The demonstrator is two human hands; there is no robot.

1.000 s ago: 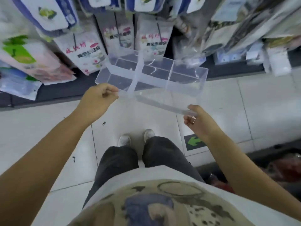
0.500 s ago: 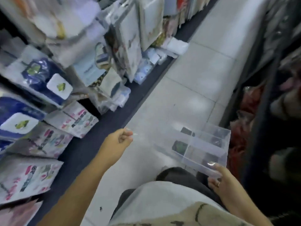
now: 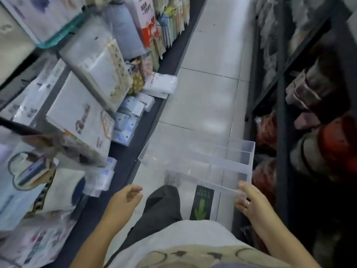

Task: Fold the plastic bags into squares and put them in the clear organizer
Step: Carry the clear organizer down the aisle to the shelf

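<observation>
A clear organizer (image 3: 202,163) with several empty compartments hangs in the air over the floor, held level in front of my legs. My right hand (image 3: 249,202) grips its near right corner, thumb on top of the rim. To the left of the organizer, apart from it, is my left hand (image 3: 125,202). It holds nothing and its fingers are loosely curled. No loose plastic bags are in view.
I stand in a narrow shop aisle with a pale tiled floor (image 3: 208,89). A shelf of packaged goods (image 3: 83,113) runs along the left with a dark base. Dark metal racks (image 3: 282,113) with bagged items line the right. A green arrow sticker (image 3: 201,205) lies on the floor.
My left hand has let go of the organizer and dropped back toward my body. My right hand alone carries the organizer, now on the right. My view has turned down the aisle.
</observation>
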